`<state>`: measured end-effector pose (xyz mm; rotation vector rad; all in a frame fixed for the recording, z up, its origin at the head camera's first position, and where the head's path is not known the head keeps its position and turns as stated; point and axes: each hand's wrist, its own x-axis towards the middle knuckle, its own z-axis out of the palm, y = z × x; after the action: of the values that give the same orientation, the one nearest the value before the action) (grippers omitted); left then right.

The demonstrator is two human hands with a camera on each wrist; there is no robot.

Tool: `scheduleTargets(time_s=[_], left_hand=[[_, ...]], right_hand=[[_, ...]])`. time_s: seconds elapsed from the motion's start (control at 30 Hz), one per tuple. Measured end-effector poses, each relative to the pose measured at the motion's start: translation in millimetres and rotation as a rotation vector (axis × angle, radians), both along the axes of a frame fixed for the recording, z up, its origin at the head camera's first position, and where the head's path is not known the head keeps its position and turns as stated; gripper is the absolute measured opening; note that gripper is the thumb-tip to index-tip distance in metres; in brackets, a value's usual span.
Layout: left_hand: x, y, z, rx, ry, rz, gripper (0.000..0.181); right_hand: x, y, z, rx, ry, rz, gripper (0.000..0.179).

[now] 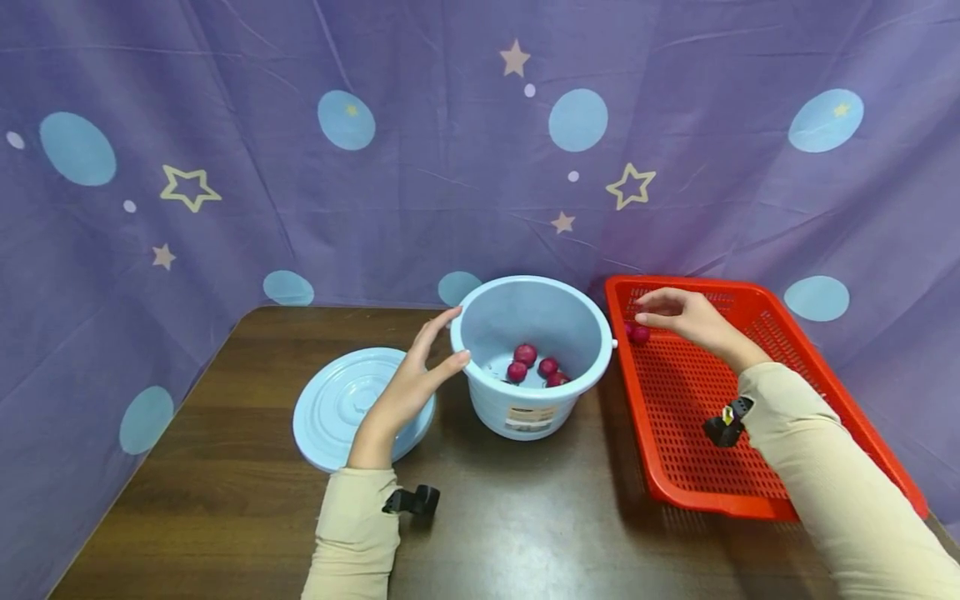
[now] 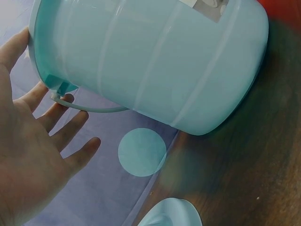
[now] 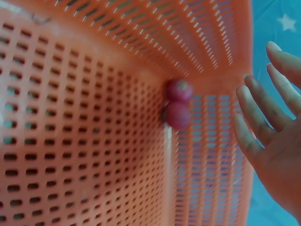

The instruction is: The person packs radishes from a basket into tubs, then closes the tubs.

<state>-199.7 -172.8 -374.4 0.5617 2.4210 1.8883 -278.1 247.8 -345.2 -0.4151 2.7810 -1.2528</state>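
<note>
My left hand (image 1: 408, 375) touches the left rim of a light blue bucket (image 1: 517, 408), thumb and fingertips spread along it. In the left wrist view, the other fingers (image 2: 75, 123) are spread near the bucket's thin handle (image 2: 101, 110). Several small, round, purplish-red vegetables (image 1: 526, 355) lie at the bottom of the bucket. Over the far left part of a red plastic basket (image 1: 682, 392), my right hand (image 1: 697, 321) hovers with loosely bent fingers and holds nothing. Two more of the round vegetables (image 3: 178, 116) sit together in the basket's corner, below and apart from that hand.
A round light blue lid (image 1: 337, 408) lies on the brown wooden table (image 1: 187, 483) left of the bucket. The basket stands close to the bucket's right side. Behind the table hangs a purple curtain (image 1: 450, 192) with stars and dots.
</note>
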Motion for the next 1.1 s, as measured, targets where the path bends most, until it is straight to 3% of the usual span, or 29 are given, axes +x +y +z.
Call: scheduleTargets(time_s=[0.13,0.47,1.1], left_hand=[[-1.1,0.0,-0.6,0.000,-0.007,-0.001,0.063],[-1.5,1.6,-0.5,0.000,-0.001,-0.006,0.063],[-0.4,-0.7,-0.1,0.012,-0.001,-0.005,0.063]], right_hand=[[-5.0,7.4,-9.7,0.053,-0.029,-0.021,0.046],[-12.0,18.9,-28.4,0.067,-0.098,-0.090,0.048],[-27.3,8.9,-48.0,0.117,-0.083,-0.044,0.037]])
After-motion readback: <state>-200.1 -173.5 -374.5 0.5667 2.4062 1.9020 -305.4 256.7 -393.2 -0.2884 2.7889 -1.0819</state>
